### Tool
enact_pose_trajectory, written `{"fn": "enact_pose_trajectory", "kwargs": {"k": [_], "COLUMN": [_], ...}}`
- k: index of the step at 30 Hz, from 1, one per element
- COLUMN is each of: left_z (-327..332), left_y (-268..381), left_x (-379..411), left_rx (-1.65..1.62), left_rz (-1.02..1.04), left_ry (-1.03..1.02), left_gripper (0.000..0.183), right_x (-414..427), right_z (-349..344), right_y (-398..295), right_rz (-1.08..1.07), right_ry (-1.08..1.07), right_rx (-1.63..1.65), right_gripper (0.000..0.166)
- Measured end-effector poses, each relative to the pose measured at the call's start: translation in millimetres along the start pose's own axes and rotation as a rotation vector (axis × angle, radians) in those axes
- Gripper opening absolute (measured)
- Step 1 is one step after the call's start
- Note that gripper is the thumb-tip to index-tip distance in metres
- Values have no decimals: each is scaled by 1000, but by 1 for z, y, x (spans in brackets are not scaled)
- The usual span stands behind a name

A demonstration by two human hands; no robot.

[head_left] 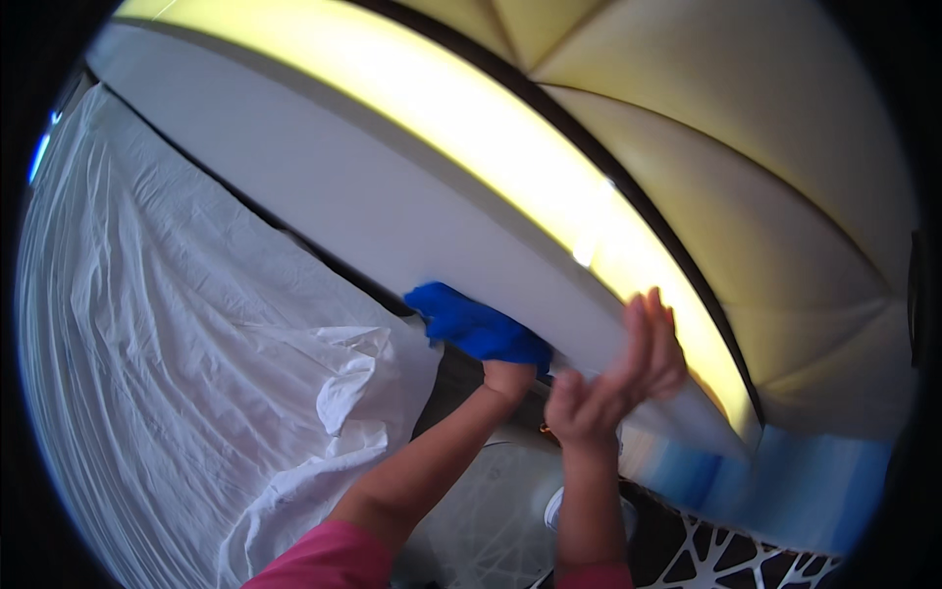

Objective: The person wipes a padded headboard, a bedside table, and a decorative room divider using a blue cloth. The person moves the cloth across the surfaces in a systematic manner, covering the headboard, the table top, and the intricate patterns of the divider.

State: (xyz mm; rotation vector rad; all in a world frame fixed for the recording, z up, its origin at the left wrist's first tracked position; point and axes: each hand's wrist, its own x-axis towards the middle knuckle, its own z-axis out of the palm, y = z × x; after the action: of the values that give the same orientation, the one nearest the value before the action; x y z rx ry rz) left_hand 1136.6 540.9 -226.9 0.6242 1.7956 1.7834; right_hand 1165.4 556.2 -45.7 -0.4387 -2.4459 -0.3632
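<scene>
A blue cloth (478, 327) covers most of my left hand (508, 372), which presses it against the lower edge of a long white panel (331, 166). A bright yellow light strip (471, 125) runs along the panel's upper side. My right hand (625, 375), slightly blurred, is raised near the right end of the panel with its fingers spread. Its fingertips overlap the lit strip, and whether they touch it I cannot tell. The fingers of my left hand are hidden by the cloth.
A crumpled white sheet (184, 331) spreads over the left side, beside a dark gap along the panel. Padded upholstery (736, 184) with seams rises at the upper right. Below are a blue patterned surface (706, 471), a white lattice pattern (714, 556) and part of a shoe (553, 508).
</scene>
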Motion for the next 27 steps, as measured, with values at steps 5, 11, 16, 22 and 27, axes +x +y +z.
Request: {"fn": "enact_pose_trajectory", "kwargs": {"k": [5, 11, 16, 22, 27], "left_z": [39, 38, 13, -53, 2], "left_y": [33, 57, 119, 167, 212], "left_x": [-32, -28, -41, -36, -55], "left_rx": [221, 646, 820, 413, 627], "left_rz": [511, 880, 1044, 1077, 1286], "left_ry": [163, 262, 150, -154, -20], "left_gripper": [59, 59, 49, 20, 28], "right_x": [-10, -120, -151, -75, -100], "right_z": [-6, -17, 35, 32, 116], "right_y": [-8, -10, -35, -56, 10], "right_rz": [74, 750, 1177, 1145, 1090], "right_ry": [-43, 364, 561, 663, 549], "right_rx": [122, 575, 1735, 1425, 277], "right_gripper": [67, 53, 84, 83, 57]}}
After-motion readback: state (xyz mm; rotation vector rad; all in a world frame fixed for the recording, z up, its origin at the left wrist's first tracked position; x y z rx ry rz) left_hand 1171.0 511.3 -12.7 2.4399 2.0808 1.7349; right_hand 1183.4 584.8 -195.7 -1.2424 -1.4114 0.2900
